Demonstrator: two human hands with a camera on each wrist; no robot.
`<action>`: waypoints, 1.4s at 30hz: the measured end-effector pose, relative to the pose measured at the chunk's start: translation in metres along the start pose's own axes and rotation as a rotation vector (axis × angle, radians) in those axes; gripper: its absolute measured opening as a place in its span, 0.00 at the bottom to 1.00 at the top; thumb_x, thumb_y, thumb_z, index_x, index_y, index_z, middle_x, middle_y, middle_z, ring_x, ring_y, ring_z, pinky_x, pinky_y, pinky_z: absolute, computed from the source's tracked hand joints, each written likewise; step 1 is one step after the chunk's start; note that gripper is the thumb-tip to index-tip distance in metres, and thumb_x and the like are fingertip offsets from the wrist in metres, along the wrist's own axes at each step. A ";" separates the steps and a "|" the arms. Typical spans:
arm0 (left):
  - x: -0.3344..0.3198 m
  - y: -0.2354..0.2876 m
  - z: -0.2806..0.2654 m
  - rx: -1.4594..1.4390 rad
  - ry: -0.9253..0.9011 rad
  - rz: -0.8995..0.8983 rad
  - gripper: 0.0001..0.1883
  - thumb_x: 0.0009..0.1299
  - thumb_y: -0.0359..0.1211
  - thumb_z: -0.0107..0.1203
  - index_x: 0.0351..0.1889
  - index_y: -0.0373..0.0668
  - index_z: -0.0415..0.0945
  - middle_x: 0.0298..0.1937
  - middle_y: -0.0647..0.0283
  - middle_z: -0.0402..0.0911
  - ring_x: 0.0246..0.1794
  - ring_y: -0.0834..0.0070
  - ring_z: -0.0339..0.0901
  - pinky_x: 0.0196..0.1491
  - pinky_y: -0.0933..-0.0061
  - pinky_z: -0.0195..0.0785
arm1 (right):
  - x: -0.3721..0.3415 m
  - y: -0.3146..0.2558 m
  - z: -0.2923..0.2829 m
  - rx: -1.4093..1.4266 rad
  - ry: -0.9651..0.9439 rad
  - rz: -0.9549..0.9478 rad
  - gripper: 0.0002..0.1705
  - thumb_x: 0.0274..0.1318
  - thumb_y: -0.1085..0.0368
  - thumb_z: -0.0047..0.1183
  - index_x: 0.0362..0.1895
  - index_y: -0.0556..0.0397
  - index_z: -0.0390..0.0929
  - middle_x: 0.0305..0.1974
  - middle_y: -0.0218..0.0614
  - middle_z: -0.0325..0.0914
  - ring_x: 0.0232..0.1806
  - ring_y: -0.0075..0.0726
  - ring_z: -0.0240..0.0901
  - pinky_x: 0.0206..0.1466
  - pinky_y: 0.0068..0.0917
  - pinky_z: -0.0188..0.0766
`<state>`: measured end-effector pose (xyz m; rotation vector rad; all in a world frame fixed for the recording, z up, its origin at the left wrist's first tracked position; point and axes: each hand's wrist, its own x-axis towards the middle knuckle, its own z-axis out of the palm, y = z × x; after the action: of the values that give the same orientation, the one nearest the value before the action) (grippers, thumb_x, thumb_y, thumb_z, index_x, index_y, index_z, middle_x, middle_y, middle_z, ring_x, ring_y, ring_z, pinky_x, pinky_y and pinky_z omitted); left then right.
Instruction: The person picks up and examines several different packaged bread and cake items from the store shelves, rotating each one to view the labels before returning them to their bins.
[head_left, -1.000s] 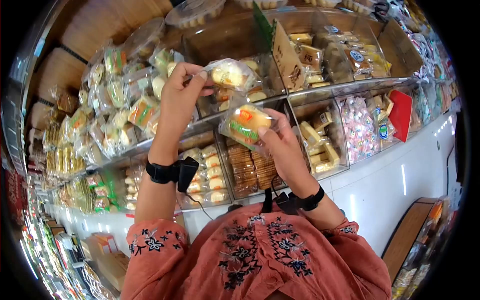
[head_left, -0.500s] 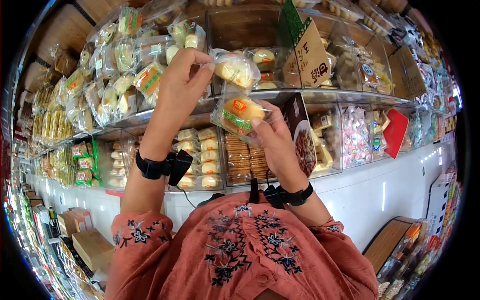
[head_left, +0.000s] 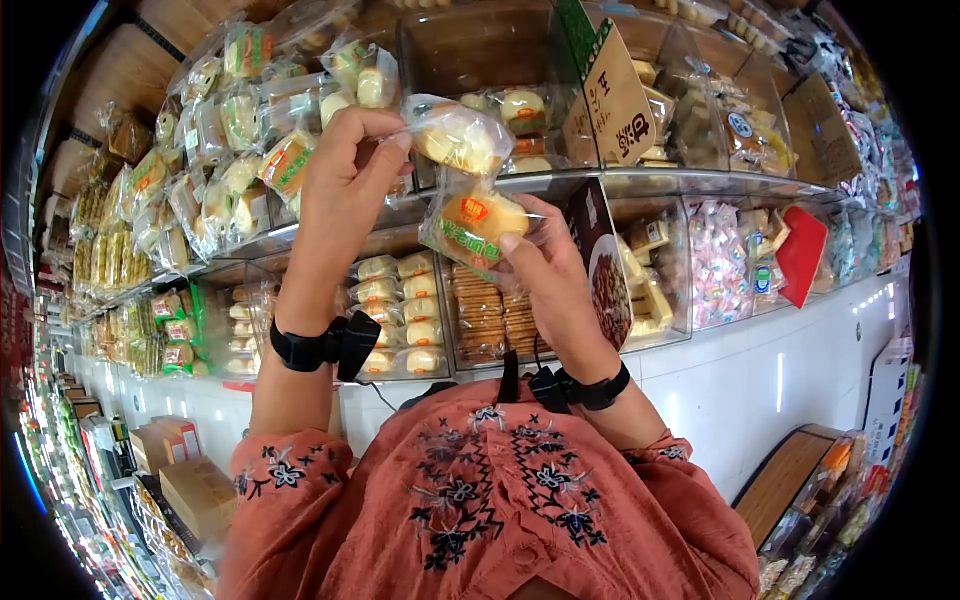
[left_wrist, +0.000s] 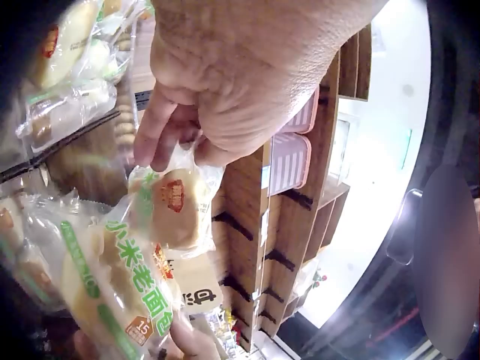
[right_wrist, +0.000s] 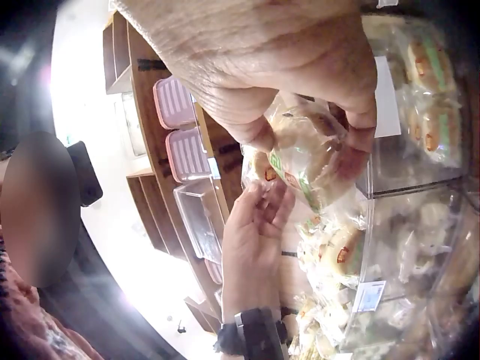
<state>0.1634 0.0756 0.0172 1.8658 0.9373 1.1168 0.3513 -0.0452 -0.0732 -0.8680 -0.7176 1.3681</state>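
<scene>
Two wrapped bread rolls hang one above the other in front of the bins. My left hand (head_left: 345, 200) pinches the wrapper corner of the upper roll (head_left: 462, 138) between thumb and fingers. The lower roll (head_left: 482, 225), with green and red print, is gripped by my right hand (head_left: 558, 290), thumb on its front. In the left wrist view the left hand (left_wrist: 247, 75) holds the smaller-looking pack (left_wrist: 176, 206), and the printed pack (left_wrist: 116, 281) is beside it. The right wrist view shows the right hand (right_wrist: 277, 67) round its pack (right_wrist: 304, 154). Whether the two wrappers are joined I cannot tell.
Clear-walled bins hold wrapped buns (head_left: 422, 310), stacked biscuits (head_left: 478, 315) and pink-wrapped sweets (head_left: 715, 265). A pile of wrapped bread (head_left: 240, 120) lies at the left. Upright cards (head_left: 622, 105) and a red card (head_left: 798, 258) stand among the bins.
Both hands have shifted left across the bins with the rolls since the earliest frame, while the view has also moved. Over the last half second they have moved only slightly.
</scene>
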 end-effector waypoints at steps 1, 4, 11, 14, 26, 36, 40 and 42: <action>-0.001 0.002 0.002 0.019 0.021 -0.015 0.08 0.78 0.30 0.54 0.49 0.35 0.74 0.45 0.63 0.81 0.42 0.78 0.82 0.46 0.76 0.78 | 0.001 0.000 -0.001 0.001 0.000 -0.001 0.28 0.70 0.64 0.53 0.70 0.51 0.62 0.60 0.35 0.70 0.57 0.32 0.74 0.59 0.39 0.78; -0.011 0.001 0.015 -0.045 0.093 -0.065 0.08 0.78 0.30 0.56 0.46 0.35 0.73 0.41 0.61 0.83 0.39 0.80 0.81 0.45 0.78 0.76 | 0.004 -0.001 -0.001 -0.008 0.044 -0.018 0.30 0.68 0.61 0.55 0.70 0.53 0.62 0.59 0.35 0.70 0.57 0.26 0.70 0.54 0.27 0.77; -0.041 -0.011 0.040 -0.054 0.133 -0.117 0.06 0.79 0.30 0.54 0.43 0.37 0.72 0.42 0.59 0.84 0.45 0.77 0.83 0.47 0.77 0.77 | 0.007 -0.007 -0.003 -0.018 0.086 -0.089 0.30 0.68 0.61 0.57 0.69 0.56 0.63 0.58 0.37 0.72 0.57 0.27 0.70 0.59 0.27 0.71; -0.046 -0.020 0.041 -0.022 0.133 -0.114 0.06 0.79 0.30 0.55 0.42 0.38 0.72 0.42 0.58 0.85 0.43 0.78 0.83 0.47 0.78 0.76 | 0.010 -0.004 -0.008 -0.061 0.076 -0.101 0.29 0.69 0.62 0.55 0.70 0.53 0.63 0.59 0.36 0.71 0.59 0.29 0.70 0.61 0.31 0.73; -0.049 -0.014 0.046 -0.029 0.127 -0.184 0.09 0.79 0.33 0.56 0.40 0.38 0.73 0.40 0.59 0.86 0.38 0.82 0.80 0.46 0.79 0.72 | 0.009 -0.004 -0.011 -0.093 0.057 -0.118 0.29 0.71 0.61 0.53 0.71 0.50 0.62 0.61 0.35 0.70 0.63 0.32 0.69 0.62 0.36 0.76; -0.046 -0.019 0.049 -0.053 0.120 -0.146 0.09 0.77 0.33 0.58 0.39 0.37 0.72 0.35 0.65 0.81 0.34 0.86 0.74 0.39 0.81 0.69 | 0.010 -0.006 -0.010 -0.069 0.071 -0.121 0.30 0.71 0.61 0.53 0.72 0.50 0.62 0.60 0.35 0.70 0.62 0.31 0.69 0.62 0.33 0.74; -0.046 -0.020 0.047 -0.021 0.099 -0.161 0.08 0.79 0.33 0.56 0.41 0.38 0.72 0.41 0.59 0.86 0.39 0.81 0.80 0.47 0.78 0.74 | 0.010 -0.006 -0.010 -0.075 0.081 -0.123 0.29 0.71 0.61 0.53 0.72 0.50 0.62 0.60 0.35 0.71 0.61 0.30 0.69 0.62 0.32 0.74; -0.045 -0.019 0.047 -0.010 0.096 -0.160 0.08 0.79 0.33 0.56 0.41 0.38 0.72 0.41 0.59 0.86 0.39 0.81 0.80 0.47 0.78 0.74 | 0.010 -0.006 -0.010 -0.078 0.083 -0.114 0.29 0.71 0.61 0.53 0.72 0.50 0.62 0.59 0.35 0.71 0.61 0.30 0.69 0.62 0.32 0.74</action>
<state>0.1865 0.0339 -0.0312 1.7089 1.1134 1.1191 0.3638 -0.0360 -0.0740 -0.9262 -0.7486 1.2023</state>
